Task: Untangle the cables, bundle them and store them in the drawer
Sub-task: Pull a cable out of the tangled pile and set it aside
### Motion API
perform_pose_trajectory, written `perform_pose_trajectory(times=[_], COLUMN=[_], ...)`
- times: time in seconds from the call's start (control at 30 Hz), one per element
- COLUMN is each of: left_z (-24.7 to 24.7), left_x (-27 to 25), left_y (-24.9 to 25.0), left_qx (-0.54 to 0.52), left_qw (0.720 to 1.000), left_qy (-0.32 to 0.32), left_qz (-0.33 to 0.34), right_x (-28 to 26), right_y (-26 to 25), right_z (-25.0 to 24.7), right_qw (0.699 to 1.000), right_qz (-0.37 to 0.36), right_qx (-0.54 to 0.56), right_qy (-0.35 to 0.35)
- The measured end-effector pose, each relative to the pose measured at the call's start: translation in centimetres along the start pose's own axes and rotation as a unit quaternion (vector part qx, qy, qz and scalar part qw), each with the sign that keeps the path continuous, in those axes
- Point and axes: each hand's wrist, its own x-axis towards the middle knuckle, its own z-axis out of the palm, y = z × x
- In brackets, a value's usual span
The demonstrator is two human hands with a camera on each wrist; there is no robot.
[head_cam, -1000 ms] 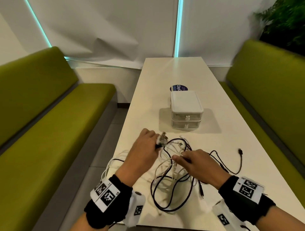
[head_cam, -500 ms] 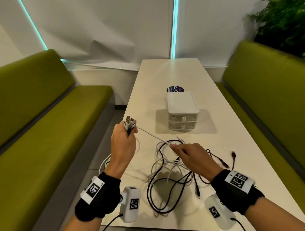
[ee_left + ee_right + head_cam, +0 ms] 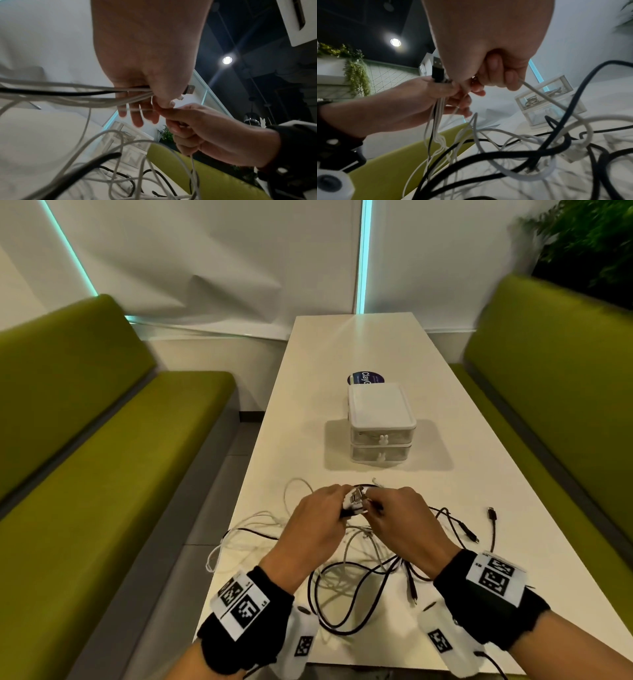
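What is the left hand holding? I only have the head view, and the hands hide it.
Observer: The left hand grips several cable ends together, white ones and one black.
Operator: Any plug showing?
Observer: Yes, a black USB plug sticks up out of that grip.
Operator: And the right hand?
Observer: The right hand has its fingers curled round one white cable, which runs down into the tangle.
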Motion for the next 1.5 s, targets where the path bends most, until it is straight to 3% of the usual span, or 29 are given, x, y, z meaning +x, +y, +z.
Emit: perform_pose_trajectory(times=[0.17, 0.33, 0.43, 0.53, 0.67, 0.73, 0.83, 0.93, 1.07, 1.17, 1.23, 1.3, 1.37, 1.43, 1.5], left_z=[-0.5, -3.9, -4.5, -4.0, -4.2, -4.3, -3.7, -2.2, -1.2, -1.4, -1.7, -2.7, -4.5, -6.3, -7.1], left_x=[0.3, 0.3, 0.4, 0.5, 0.9, 0.9, 0.6, 0.3, 0.5, 0.4, 0.2, 0.2, 0.4, 0.7, 0.8], left_y=[-0.2, 0.4, -0.1, -0.9, -2.1, -2.3, -1.3, -0.1, -0.5, -0.9, -0.8, -0.6, -0.9, -1.7, -2.6], left_qx=[-0.033, -0.181, -0.2, -0.235, -0.142, -0.059, -0.036, 0.004, 0.097, 0.14, 0.109, -0.018, -0.166, -0.194, -0.151], left_qw=[0.999, 0.976, 0.966, 0.949, 0.969, 0.977, 0.978, 0.99, 0.99, 0.985, 0.986, 0.986, 0.961, 0.945, 0.953], left_qy=[0.018, 0.113, 0.163, 0.197, 0.183, 0.194, 0.202, 0.114, 0.081, 0.071, 0.09, 0.148, 0.222, 0.255, 0.244], left_qz=[-0.023, -0.038, -0.032, -0.067, -0.089, -0.061, 0.022, 0.083, 0.064, 0.076, 0.091, 0.068, -0.004, -0.068, -0.095], right_x=[-1.0, -2.0, -1.8, -1.0, -0.2, 0.2, 0.5, 0.3, -0.3, -0.4, -0.3, -0.3, -0.5, -1.0, -1.5], right_y=[1.3, 3.6, 3.0, 2.3, 2.1, 1.9, 0.8, -0.7, -1.2, -0.4, 0.4, 1.1, 2.3, 3.5, 4.1], right_z=[0.5, 1.4, 1.5, 1.3, 0.3, -0.2, -0.8, -1.2, -1.6, -1.4, -0.9, -0.5, -0.1, 0.1, 0.3], right_qw=[0.998, 0.987, 0.988, 0.992, 0.998, 1.0, 0.999, 0.998, 0.994, 0.996, 0.998, 0.998, 0.998, 0.997, 0.996], right_qz=[-0.013, 0.045, 0.02, -0.004, -0.004, 0.014, 0.018, -0.013, -0.037, -0.058, -0.059, -0.037, 0.006, 0.037, 0.049], right_qx=[0.058, 0.126, 0.133, 0.113, 0.056, 0.018, -0.029, -0.064, -0.104, -0.07, -0.012, 0.034, 0.047, 0.036, 0.027], right_qy=[-0.03, -0.091, -0.081, -0.061, -0.015, -0.001, -0.011, -0.009, -0.014, -0.023, -0.016, -0.022, -0.039, -0.055, -0.066])
